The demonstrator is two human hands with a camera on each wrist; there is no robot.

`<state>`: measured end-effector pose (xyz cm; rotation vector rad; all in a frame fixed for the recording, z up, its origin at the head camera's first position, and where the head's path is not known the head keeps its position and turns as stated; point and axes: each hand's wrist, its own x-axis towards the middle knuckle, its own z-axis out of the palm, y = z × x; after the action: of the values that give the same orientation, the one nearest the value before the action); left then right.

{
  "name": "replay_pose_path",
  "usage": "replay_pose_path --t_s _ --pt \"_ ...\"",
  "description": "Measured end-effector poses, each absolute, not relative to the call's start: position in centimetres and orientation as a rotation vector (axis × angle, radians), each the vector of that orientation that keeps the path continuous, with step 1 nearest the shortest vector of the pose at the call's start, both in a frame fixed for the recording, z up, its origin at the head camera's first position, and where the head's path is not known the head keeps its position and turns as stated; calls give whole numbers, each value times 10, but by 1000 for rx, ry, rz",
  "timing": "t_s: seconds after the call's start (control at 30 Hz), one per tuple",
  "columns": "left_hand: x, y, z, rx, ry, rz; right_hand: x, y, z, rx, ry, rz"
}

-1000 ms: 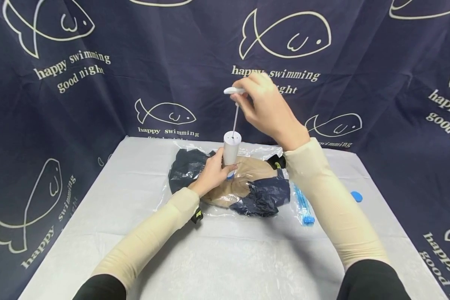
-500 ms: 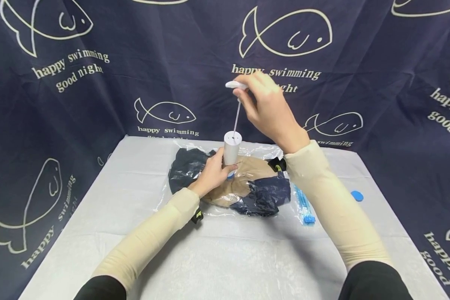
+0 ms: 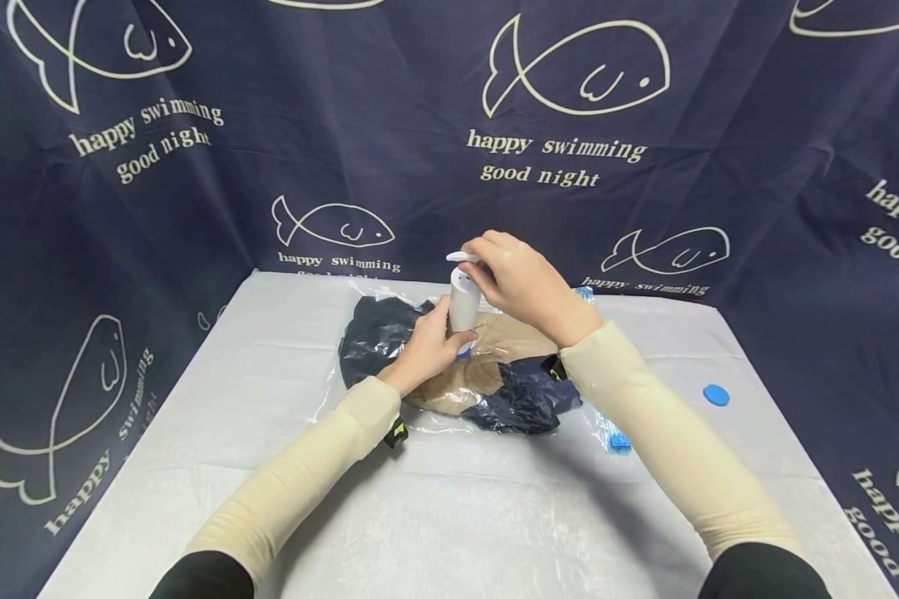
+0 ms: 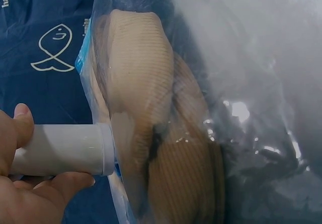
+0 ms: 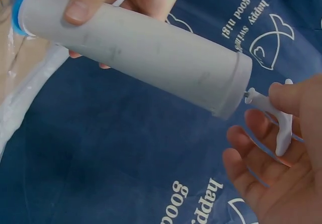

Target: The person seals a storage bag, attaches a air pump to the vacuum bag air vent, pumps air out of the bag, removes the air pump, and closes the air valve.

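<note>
My left hand (image 3: 427, 348) grips the white barrel of a hand pump (image 3: 464, 306) near its lower end. Its foot presses onto a blue valve (image 3: 463, 353) on a clear plastic storage bag (image 3: 322, 408). Inside the bag lie folded clothes, with a tan ribbed garment (image 4: 138, 78) facing the left wrist view. Thumb and fingers of my right hand (image 3: 523, 283) hold the white T-shaped handle (image 5: 283, 131) just above the pump's top. Only a very short piece of rod shows between handle and barrel in the right wrist view.
A round blue cap (image 3: 716, 394) lies on the white tabletop (image 3: 494, 516) to the right. Under my right forearm shows a blue-striped zip end (image 3: 618, 439) of the bag. Behind hangs a dark blue fish-print curtain (image 3: 419, 108).
My right hand has come down with the handle, after raising it slightly, and the long rod has slid into the barrel. My left hand and the pump barrel stay put.
</note>
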<state>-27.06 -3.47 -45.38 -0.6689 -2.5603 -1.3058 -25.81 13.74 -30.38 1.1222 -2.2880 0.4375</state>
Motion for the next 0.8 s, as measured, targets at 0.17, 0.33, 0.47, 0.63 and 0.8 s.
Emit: replay_pose_path --t_s 0.17,0.33,0.47,0.63,0.8 --pt "-270 -34 -455 -668 -2543 -1306 -257 138 -307 1139 -2334 426" --pt "-270 -34 -455 -663 -2557 -1303 -257 139 -303 1132 -2364 410" --pt "-269 -34 -455 -662 -2567 -1297 -257 139 -296 1134 -2329 417" --pt "-268 -34 -454 -647 -2575 -1291 -257 139 -283 1130 -2207 450" --pt "-268 -34 -453 -643 -2582 -1269 -257 139 -267 1126 -2053 453"
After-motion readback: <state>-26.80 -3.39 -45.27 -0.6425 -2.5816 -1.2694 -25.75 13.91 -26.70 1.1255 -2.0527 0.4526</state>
